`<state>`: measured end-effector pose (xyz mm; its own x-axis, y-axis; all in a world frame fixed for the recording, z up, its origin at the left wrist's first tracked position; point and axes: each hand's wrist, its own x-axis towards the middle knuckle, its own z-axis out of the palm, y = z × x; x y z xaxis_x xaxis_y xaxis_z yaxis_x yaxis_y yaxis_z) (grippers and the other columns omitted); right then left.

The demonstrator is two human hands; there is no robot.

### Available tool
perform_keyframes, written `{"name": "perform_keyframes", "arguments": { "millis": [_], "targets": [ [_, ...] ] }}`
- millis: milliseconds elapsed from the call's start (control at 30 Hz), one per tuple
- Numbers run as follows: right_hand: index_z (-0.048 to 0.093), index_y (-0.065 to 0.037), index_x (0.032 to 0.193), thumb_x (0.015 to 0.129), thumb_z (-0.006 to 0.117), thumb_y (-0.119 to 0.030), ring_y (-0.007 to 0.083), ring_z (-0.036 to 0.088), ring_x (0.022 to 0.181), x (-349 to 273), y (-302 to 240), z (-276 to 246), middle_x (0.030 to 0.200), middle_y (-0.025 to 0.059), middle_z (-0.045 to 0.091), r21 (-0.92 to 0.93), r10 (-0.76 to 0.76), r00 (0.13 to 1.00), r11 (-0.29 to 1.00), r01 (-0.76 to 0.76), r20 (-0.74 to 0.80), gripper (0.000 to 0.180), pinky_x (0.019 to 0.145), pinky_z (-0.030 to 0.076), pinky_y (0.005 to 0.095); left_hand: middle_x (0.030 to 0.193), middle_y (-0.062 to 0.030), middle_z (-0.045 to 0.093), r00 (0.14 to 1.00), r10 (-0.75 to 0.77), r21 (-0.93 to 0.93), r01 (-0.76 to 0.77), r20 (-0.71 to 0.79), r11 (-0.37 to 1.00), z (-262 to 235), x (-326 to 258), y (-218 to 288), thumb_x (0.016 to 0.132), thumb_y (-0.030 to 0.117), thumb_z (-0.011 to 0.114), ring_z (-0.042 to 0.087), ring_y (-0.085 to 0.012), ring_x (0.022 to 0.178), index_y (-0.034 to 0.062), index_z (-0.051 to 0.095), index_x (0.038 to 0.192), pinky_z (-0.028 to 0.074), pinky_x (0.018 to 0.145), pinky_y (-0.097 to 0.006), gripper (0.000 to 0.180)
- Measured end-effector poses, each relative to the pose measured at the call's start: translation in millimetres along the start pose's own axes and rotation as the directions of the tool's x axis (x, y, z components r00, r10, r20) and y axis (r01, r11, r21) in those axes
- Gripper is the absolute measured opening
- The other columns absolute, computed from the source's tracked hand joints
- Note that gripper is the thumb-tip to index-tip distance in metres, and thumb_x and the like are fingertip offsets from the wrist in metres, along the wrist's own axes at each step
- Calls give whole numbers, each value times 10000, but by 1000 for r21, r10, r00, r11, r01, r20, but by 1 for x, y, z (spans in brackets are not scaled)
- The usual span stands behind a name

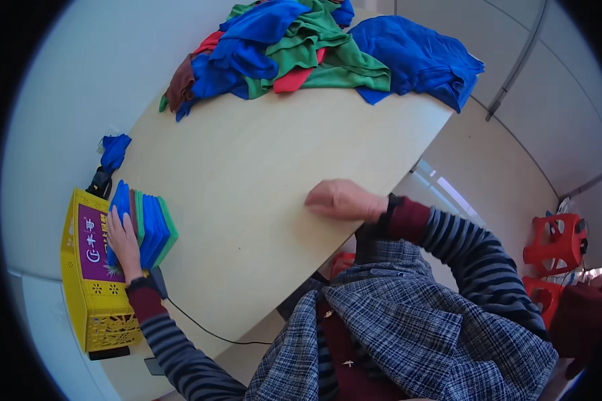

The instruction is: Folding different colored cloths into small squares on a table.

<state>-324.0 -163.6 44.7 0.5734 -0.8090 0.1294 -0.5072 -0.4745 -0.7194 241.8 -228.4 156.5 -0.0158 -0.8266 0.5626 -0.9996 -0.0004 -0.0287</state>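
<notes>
The left hand [122, 239] lies flat, fingers spread, on a stack [146, 227] of folded cloths standing on edge in the yellow crate [90, 304], which sits against the table's [247, 200] left edge. It is pressing the stack, not pinching anything. The right hand [341, 199] rests on the bare tabletop near the right edge, fingers loosely curled, holding nothing that I can see.

The stack looks packed high: blue and green folds rise above the crate's rim and lean toward the table. If the palm lifts off, I'd expect the outer green one to spring up or flop out onto the tabletop. A hard push could also shove the crate itself away from the table.

The pile [314, 47] at the far edge hangs over the far right corner; a tug on one cloth could drag the others off
</notes>
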Motion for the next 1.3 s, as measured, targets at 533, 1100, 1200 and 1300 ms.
{"name": "perform_keyframes", "arguments": {
  "millis": [533, 1100, 1200, 1300],
  "targets": [
    [710, -114, 1020, 836, 695, -214, 340, 653, 989, 76, 227, -218, 1033, 116, 672, -545, 54, 679, 553, -631, -732, 210, 850, 542, 457, 1306, -199, 595, 965, 107, -402, -3, 238, 916, -9, -244, 264, 814, 88, 692, 499, -383, 1303, -10, 638, 1166, 339, 1143, -544, 369],
    [623, -75, 1059, 884, 645, -192, 362, 636, 1031, 94, 279, -237, 1071, 143, 658, -676, 72, 775, 445, -588, -627, 212, 866, 531, 469, 1231, -183, 631, 995, 33, -454, 14, 96, 891, -28, -241, 258, 755, 33, 724, 588, -377, 1182, -9, 653, 1096, 465, 1051, -473, 350],
    [637, -68, 1027, 899, 619, -183, 376, 641, 1008, 96, 284, -244, 1042, 158, 671, -612, 93, 738, 496, -616, -668, 173, 863, 528, 462, 1228, -182, 631, 997, 29, -452, 9, 77, 892, -27, -243, 259, 756, 37, 724, 591, -375, 1178, -9, 653, 1092, 465, 1052, -473, 347],
    [656, -48, 980, 937, 596, -210, 315, 668, 869, 95, 286, -258, 892, 128, 681, -372, 111, 617, 709, -599, -779, 178, 740, 524, 419, 1227, -181, 631, 997, 32, -455, 3, 69, 890, -28, -244, 259, 757, 39, 725, 593, -375, 1173, -9, 654, 1091, 465, 1052, -474, 345]
  ]
}}
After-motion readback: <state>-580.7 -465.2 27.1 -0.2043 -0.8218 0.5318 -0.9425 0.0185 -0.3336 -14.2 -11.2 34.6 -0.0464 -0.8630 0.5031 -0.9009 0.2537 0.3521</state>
